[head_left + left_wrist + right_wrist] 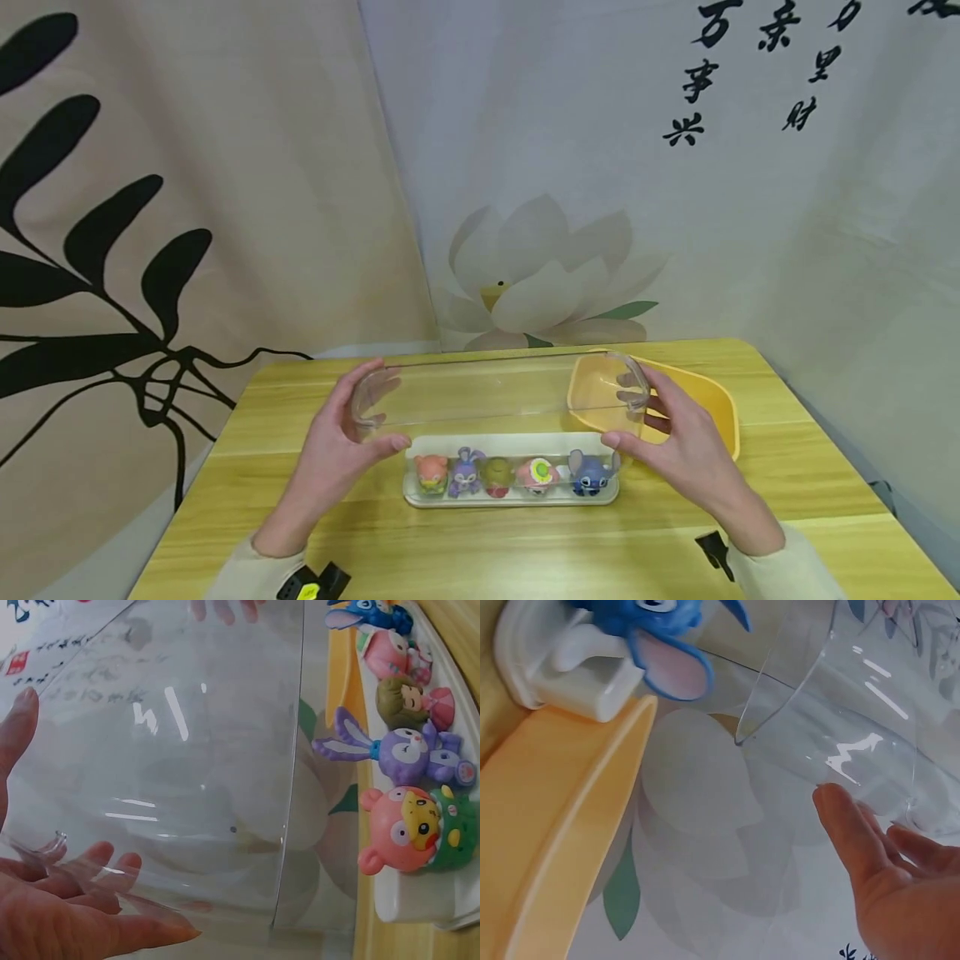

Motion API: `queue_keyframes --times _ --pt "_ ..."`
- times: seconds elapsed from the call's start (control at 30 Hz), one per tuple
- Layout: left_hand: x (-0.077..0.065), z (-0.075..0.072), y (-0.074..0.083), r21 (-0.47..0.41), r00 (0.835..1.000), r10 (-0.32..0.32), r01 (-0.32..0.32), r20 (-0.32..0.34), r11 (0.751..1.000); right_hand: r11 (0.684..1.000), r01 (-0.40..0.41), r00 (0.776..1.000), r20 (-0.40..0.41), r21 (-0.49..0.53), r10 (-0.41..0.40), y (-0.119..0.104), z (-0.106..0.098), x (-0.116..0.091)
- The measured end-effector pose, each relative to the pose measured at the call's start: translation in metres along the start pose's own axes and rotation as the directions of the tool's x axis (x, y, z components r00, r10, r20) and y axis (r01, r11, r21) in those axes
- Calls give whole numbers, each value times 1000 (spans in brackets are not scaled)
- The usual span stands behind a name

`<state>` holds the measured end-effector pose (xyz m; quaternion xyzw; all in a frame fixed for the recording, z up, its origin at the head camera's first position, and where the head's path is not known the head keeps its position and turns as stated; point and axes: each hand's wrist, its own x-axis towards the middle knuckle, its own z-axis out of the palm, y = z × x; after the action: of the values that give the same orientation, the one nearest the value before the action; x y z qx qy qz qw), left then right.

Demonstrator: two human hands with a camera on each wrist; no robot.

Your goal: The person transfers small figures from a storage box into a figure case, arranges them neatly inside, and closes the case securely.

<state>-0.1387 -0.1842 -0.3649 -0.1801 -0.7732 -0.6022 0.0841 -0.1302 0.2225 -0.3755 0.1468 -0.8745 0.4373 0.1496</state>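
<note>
A long clear plastic cover [487, 387] is held up between both hands, above and behind a white stepped base [495, 502]. My left hand [333, 454] grips its left end and my right hand [686, 446] its right end, thumbs toward the front. Several small figurines stand in a row on the base: a pink-hooded one with a yellow face [405, 829], a purple rabbit [409, 757], a brown-haired girl [397, 701], a pink figure with a round swirl [537, 472] and a blue big-eared one [591, 475].
Behind the base's right end sits a yellow plastic basin [716, 400], partly seen through the cover. Everything rests on a wood-grain table [450, 554]. A printed cloth [300, 167] with a lotus and dark leaves hangs behind the table.
</note>
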Motion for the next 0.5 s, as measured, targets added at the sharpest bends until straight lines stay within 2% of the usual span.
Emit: queue_keyframes --times 0.3,0.5 --pt "0 6 -5 6 999 8 -8 49 1000 1000 12 1000 19 -25 -11 13 0 -13" --pt "-2 10 -10 38 998 7 -9 65 999 1000 -4 998 56 24 3 20 0 -22"
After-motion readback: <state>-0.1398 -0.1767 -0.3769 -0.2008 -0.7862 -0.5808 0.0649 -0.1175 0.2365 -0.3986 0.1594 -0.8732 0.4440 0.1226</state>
